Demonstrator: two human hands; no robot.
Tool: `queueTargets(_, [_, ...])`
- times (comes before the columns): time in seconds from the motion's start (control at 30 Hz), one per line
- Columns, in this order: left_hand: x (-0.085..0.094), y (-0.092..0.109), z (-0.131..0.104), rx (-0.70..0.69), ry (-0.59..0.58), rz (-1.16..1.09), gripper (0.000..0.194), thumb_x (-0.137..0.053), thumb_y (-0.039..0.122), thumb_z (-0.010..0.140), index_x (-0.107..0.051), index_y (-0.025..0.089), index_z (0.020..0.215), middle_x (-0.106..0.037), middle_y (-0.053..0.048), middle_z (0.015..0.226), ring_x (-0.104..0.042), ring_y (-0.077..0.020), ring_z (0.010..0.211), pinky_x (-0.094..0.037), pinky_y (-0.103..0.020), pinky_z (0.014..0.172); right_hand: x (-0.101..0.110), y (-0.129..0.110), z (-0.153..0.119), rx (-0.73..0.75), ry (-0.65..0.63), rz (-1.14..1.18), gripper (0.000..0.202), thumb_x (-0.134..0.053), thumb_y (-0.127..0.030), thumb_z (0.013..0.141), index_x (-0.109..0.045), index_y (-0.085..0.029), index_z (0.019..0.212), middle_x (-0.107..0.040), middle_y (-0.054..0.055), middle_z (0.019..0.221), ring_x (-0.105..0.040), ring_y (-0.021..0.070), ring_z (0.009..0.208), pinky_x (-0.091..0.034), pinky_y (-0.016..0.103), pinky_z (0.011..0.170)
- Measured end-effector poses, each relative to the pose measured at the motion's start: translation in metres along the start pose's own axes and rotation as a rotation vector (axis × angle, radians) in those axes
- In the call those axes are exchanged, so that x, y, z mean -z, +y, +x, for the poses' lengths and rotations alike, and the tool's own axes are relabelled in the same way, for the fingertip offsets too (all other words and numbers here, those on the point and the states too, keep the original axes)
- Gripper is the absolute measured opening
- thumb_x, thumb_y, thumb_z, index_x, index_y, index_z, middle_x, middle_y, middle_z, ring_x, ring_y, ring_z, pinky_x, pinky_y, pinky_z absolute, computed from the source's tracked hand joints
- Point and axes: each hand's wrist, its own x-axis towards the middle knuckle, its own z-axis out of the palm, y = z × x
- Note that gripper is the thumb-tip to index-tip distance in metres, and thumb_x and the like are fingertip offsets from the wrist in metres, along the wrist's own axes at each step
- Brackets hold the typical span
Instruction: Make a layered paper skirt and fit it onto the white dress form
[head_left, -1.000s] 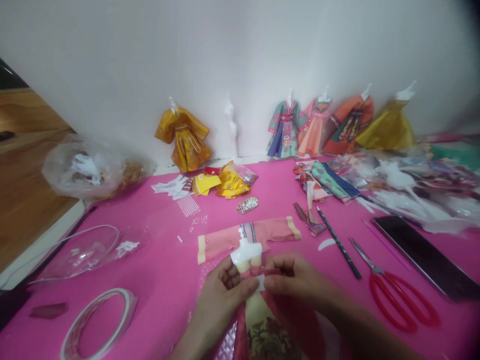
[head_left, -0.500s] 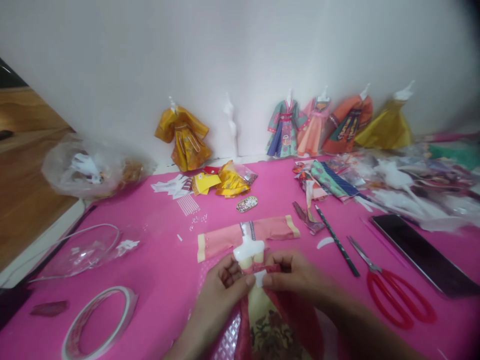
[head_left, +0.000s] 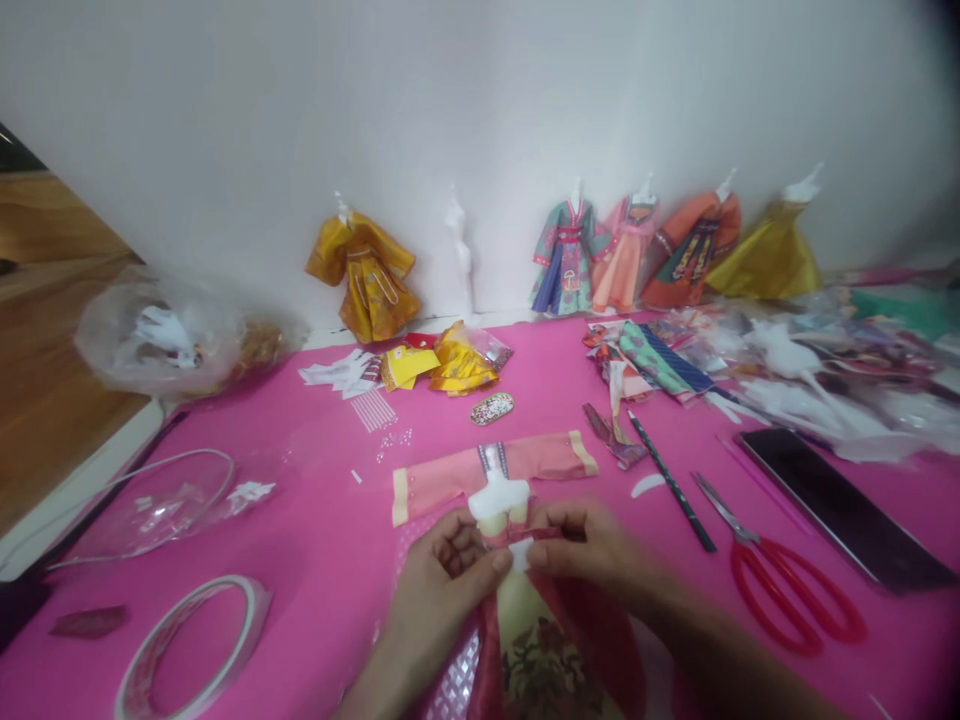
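A small white doll form (head_left: 498,497) lies face up near the front, dressed in a red and cream skirt (head_left: 544,640) with a dark pattern. My left hand (head_left: 450,570) grips its waist from the left, thumb on a small white piece (head_left: 520,554). From the right, my right hand (head_left: 589,550) pinches the other side of the waist, its thumb at the white piece's edge. Just beyond the form lies a pink top (head_left: 442,478) with cream cuffs, spread flat.
Red-handled scissors (head_left: 795,590), a phone (head_left: 847,510) and a pencil (head_left: 673,482) lie right. A tape roll (head_left: 191,640) is front left. Dressed forms, including a gold one (head_left: 362,265), lean on the wall. Plastic bags (head_left: 161,335) sit left; fabric scraps (head_left: 465,360) lie behind.
The view has shifted slightly, so the surroundings appear a little further left. Both hands keep nearly the same hold at the doll form's waist.
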Motion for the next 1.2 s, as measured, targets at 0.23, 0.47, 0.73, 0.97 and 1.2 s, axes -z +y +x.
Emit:
queueTargets(0.23, [-0.002, 0.000, 0.000, -0.019, 0.017, 0.021, 0.034, -0.081, 0.029, 0.071, -0.067, 0.020, 0.100, -0.075, -0.008, 0.090, -0.070, -0.0225, 0.083, -0.051, -0.035, 0.080, -0.002, 0.001, 0.000, 0.009, 0.036, -0.031, 0.031, -0.075, -0.038, 0.071, -0.056, -0.016, 0.062, -0.052, -0.003, 0.054, -0.045, 0.0097, 0.051, -0.030, 0.021, 0.048])
queueTargets(0.47, [-0.001, -0.001, -0.001, -0.040, 0.060, 0.076, 0.034, -0.079, 0.027, 0.071, -0.066, 0.020, 0.102, -0.075, -0.009, 0.095, -0.069, -0.0209, 0.081, -0.051, -0.033, 0.076, -0.005, -0.003, -0.003, 0.023, 0.068, -0.015, 0.032, -0.074, -0.041, 0.070, -0.058, -0.015, 0.061, -0.052, -0.003, 0.053, -0.044, 0.0091, 0.049, -0.029, 0.021, 0.047])
queueTargets(0.73, [-0.008, 0.004, -0.003, -0.061, 0.090, 0.076, 0.032, -0.081, 0.024, 0.071, -0.067, 0.020, 0.100, -0.075, -0.005, 0.089, -0.067, -0.0164, 0.075, -0.051, -0.028, 0.072, -0.020, -0.010, -0.005, 0.067, 0.149, -0.028, 0.030, -0.075, -0.034, 0.069, -0.053, -0.016, 0.059, -0.046, -0.005, 0.056, -0.040, 0.0080, 0.052, -0.029, 0.020, 0.048])
queueTargets(0.97, [0.002, -0.003, 0.001, -0.051, 0.008, 0.036, 0.032, -0.078, 0.025, 0.075, -0.065, 0.019, 0.104, -0.074, -0.007, 0.096, -0.068, -0.0196, 0.085, -0.051, -0.032, 0.080, -0.014, -0.009, -0.004, 0.072, 0.129, -0.053, 0.022, -0.066, -0.031, 0.072, -0.058, -0.016, 0.059, -0.049, -0.004, 0.052, -0.043, 0.0089, 0.049, -0.030, 0.022, 0.048])
queueTargets(1.2, [0.004, -0.004, 0.001, -0.045, -0.008, 0.013, 0.033, -0.078, 0.026, 0.074, -0.066, 0.019, 0.104, -0.074, -0.009, 0.097, -0.069, -0.0240, 0.088, -0.050, -0.036, 0.083, -0.009, -0.009, -0.003, 0.021, 0.120, -0.050, 0.022, -0.065, -0.034, 0.070, -0.060, -0.015, 0.060, -0.052, -0.002, 0.053, -0.045, 0.0094, 0.049, -0.029, 0.022, 0.046])
